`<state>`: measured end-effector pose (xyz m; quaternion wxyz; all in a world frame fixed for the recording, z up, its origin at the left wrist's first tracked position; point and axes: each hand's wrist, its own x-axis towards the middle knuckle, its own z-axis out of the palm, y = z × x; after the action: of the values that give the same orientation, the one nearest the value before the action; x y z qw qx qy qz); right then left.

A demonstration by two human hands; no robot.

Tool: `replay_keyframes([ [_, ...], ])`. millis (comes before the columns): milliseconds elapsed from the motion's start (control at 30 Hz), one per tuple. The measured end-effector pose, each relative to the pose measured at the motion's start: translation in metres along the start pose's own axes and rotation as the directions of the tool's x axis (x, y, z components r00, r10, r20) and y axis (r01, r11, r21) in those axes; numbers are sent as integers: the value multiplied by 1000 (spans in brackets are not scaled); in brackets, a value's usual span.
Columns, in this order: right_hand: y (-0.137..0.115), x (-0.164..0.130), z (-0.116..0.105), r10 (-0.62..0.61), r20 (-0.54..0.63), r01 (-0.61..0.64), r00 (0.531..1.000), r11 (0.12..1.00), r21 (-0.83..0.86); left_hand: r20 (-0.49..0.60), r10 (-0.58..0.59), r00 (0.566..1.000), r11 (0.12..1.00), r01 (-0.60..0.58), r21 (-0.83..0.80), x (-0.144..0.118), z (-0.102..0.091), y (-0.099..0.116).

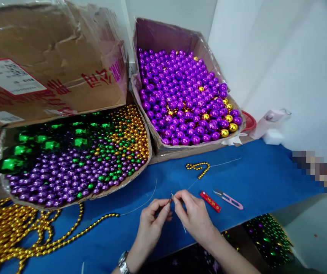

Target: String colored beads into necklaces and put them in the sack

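Observation:
My left hand (153, 219) and my right hand (193, 215) meet over the blue table, fingertips pinched together. Between them is a small, dark, shiny piece (170, 196), too small to name. A white thread end (184, 229) hangs below my right fingers. Just beyond, a short strand of gold beads (198, 167) lies on the cloth, with thin thread trailing from it both rightward and toward my right hand. Thread also curves from the long gold bead garland (103, 217) on the left. Beside my right hand lie a red patterned case (210, 201) and pink-handled thread snips (230, 200).
Behind stand a carton of purple and gold balls (177, 95) and a carton of mixed beads (57, 175), with a large closed cardboard box (74, 49) above it. Heaped gold garlands (3, 232) cover the left side. More green beads (269, 239) sit below the table's right edge.

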<state>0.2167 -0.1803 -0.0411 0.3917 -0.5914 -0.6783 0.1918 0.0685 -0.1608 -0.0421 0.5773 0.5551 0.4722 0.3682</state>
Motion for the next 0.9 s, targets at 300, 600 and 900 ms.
replay_keyframes([
  [300,0,2,1,-15,17,15,1000,1000,-4,27,16,1000,1000,-16,12,0,-2,-5],
  [600,2,0,1,-10,15,10,1000,1000,9,17,48,999,997,-49,64,0,-1,-7],
  [900,5,-1,0,11,9,-12,1000,999,39,22,68,997,992,-70,103,-2,0,-3],
])
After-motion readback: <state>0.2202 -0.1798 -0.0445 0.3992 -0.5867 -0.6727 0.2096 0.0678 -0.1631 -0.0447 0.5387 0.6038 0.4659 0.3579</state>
